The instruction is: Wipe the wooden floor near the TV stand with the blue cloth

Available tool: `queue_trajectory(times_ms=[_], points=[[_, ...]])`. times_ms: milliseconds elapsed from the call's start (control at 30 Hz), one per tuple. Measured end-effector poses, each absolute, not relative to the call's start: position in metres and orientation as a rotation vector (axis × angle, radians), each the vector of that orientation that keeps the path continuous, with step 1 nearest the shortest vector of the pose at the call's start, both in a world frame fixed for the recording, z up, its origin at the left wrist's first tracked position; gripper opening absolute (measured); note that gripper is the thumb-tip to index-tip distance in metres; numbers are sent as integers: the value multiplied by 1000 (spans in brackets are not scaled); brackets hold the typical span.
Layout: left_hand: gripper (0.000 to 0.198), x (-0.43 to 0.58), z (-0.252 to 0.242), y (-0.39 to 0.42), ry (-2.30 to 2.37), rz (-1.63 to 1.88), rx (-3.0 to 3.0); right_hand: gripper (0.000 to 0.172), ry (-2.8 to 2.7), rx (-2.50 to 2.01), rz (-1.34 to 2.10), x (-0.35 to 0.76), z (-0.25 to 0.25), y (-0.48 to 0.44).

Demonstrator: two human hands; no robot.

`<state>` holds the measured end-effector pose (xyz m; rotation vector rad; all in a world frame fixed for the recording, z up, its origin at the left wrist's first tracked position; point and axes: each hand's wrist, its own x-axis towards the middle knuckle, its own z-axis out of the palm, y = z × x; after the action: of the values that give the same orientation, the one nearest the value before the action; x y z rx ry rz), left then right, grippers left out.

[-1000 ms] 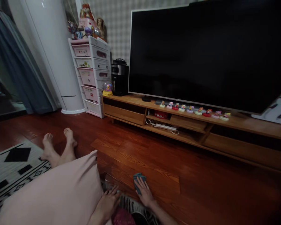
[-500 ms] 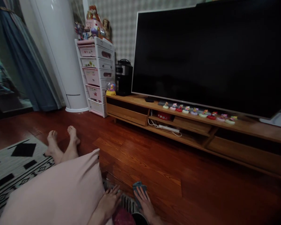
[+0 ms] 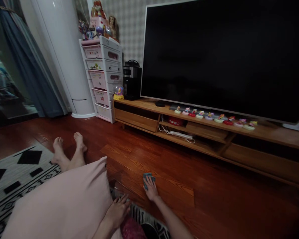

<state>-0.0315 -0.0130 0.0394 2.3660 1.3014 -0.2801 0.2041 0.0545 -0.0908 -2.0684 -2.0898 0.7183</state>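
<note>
My right hand [image 3: 150, 190] lies flat on a small blue cloth [image 3: 148, 176], pressing it against the red-brown wooden floor [image 3: 189, 186], arm stretched forward. My left hand [image 3: 118, 209] rests with fingers spread at the edge of a patterned rug [image 3: 139, 215], next to a large pink cushion [image 3: 62, 202] on my lap. My bare feet [image 3: 67, 149] stick out beyond the cushion.
A low wooden TV stand [image 3: 214, 132] with a big dark television [image 3: 226, 56], small figurines [image 3: 214, 117] and a power strip [image 3: 179, 134] runs along the right. A white drawer unit [image 3: 102, 76], white column [image 3: 64, 56] and blue curtain [image 3: 27, 73] stand behind. A black-and-white rug [image 3: 12, 172] lies left.
My right hand has slid the blue cloth forward across the floor, away from me, after drawing it back slightly. My left hand has stayed in place.
</note>
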Motion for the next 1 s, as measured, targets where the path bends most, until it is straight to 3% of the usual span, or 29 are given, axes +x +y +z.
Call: queue_trajectory(times_ms=[333, 533, 733, 1000], points=[[46, -33, 37, -13, 1279, -234, 2352, 67, -2330, -1733, 792, 232, -154, -70], [45, -32, 40, -14, 1293, -239, 2343, 56, -2168, -1932, 630, 228, -123, 3], [45, -32, 35, -11, 1296, -258, 2339, 57, -2045, -2121, 680, 209, -91, 61], [47, -31, 40, -13, 1288, -252, 2354, 68, -2291, -1805, 758, 225, -155, -59]])
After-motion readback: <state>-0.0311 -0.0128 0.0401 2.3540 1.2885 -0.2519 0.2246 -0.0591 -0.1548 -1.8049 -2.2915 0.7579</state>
